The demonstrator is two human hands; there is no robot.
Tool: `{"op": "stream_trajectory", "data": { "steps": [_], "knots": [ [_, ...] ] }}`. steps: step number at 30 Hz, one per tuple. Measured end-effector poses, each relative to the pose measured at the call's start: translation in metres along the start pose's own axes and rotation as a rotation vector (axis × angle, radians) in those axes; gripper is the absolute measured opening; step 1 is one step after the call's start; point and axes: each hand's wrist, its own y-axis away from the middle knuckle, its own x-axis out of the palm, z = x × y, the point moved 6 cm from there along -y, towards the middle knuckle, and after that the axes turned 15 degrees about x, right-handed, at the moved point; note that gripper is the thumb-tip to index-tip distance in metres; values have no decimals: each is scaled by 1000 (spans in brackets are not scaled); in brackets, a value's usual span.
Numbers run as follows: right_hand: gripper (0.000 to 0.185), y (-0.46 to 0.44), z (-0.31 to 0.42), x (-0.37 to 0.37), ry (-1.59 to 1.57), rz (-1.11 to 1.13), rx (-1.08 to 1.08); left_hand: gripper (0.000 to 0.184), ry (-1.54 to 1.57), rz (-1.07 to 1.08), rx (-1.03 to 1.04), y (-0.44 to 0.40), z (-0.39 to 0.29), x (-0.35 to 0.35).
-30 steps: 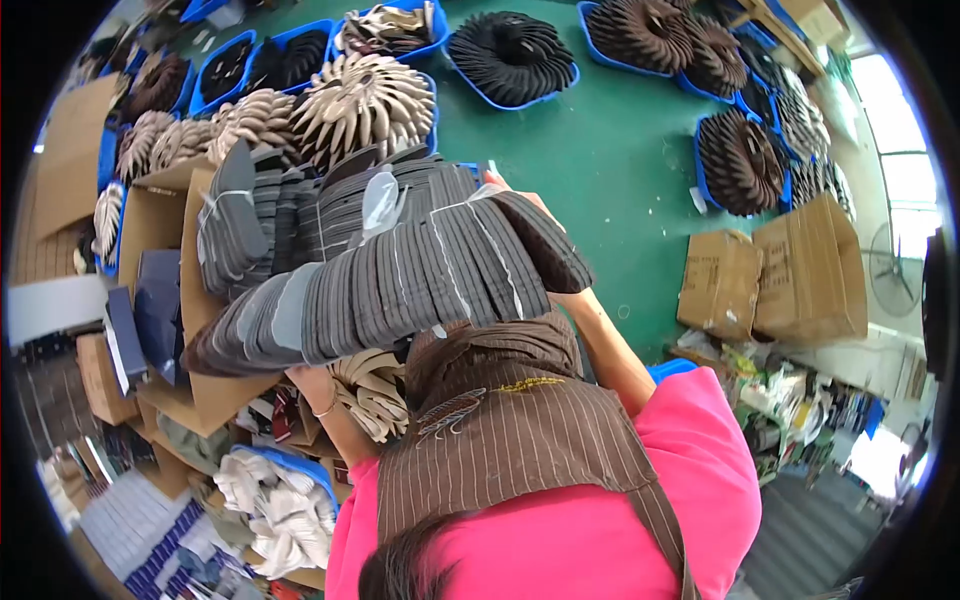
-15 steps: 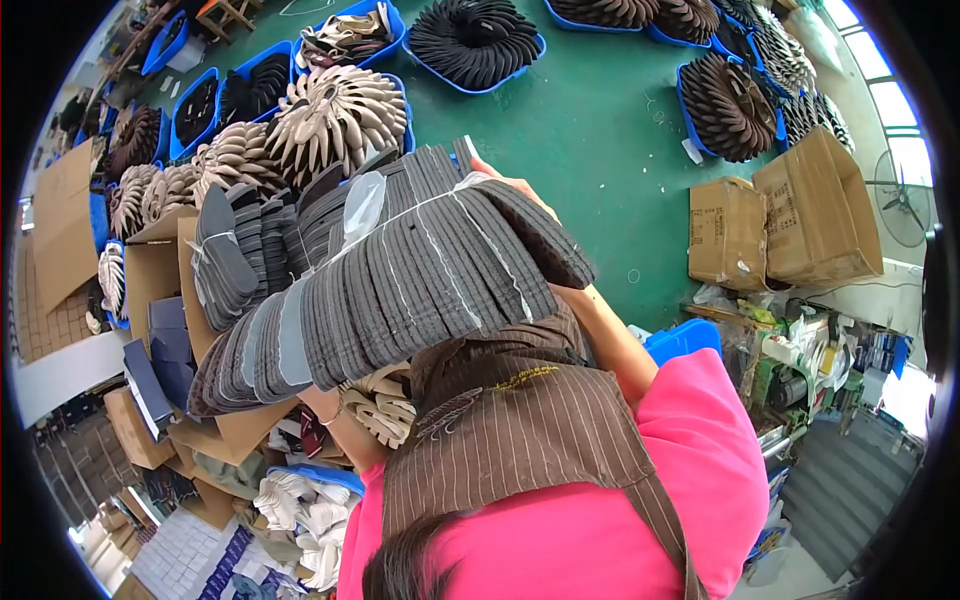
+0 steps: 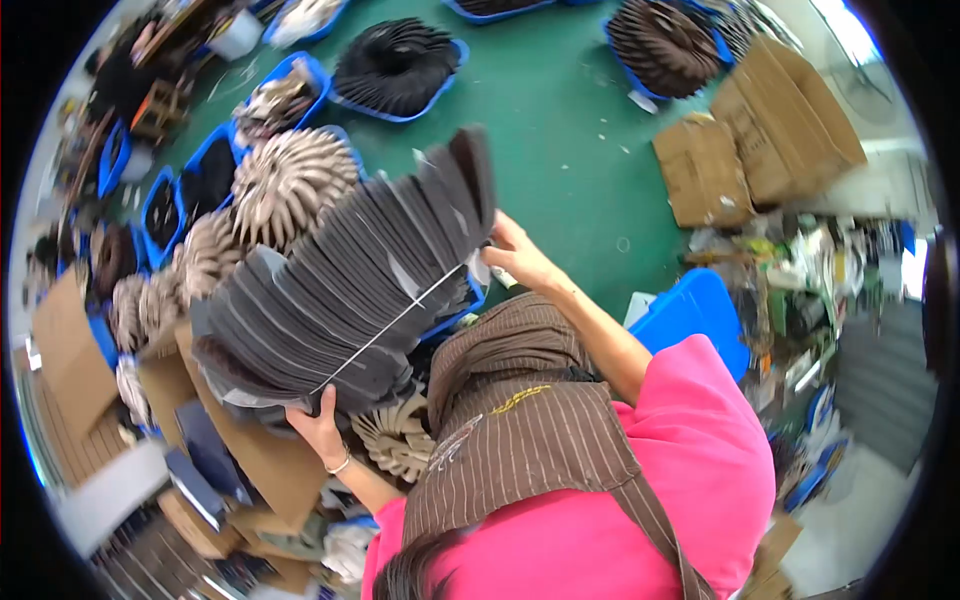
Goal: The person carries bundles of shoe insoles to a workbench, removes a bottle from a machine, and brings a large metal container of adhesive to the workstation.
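Observation:
A long bundle of dark grey insoles (image 3: pixel 350 270), packed side by side and tied with white string (image 3: pixel 385 325), is held up in front of my body at a slant. My left hand (image 3: pixel 320 430) grips its lower left end, the thumb pointing up along the side and the other fingers partly hidden. At the upper right end, my right hand (image 3: pixel 520 258) presses against the insoles, some fingertips out of sight behind them. Below the bundle's left end stands an open cardboard box (image 3: pixel 245 440).
Blue tubs hold beige pieces in a spiral (image 3: pixel 295 185), black pieces (image 3: pixel 395 70) and brown pieces (image 3: pixel 660 50). Cardboard boxes (image 3: pixel 790 125) stand on the green floor (image 3: pixel 560 120) at right. A blue lid-like piece (image 3: pixel 695 320) is beside my right arm.
The bundle has turned, its right end rising and its tied side now facing me. My left hand has come into view beneath it, and the camera view has shifted.

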Motion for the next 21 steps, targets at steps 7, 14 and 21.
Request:
{"op": "stream_trajectory", "data": {
  "steps": [7,14,21],
  "knots": [
    [67,32,-71,-110,42,-402,324,60,147,433,-119,-62,9,147],
    [59,62,-178,-281,-238,-828,345,73,121,723,95,-111,-41,366],
    [61,156,-184,-500,-315,-1497,235,84,272,856,422,-165,-197,615]
  ]
}}
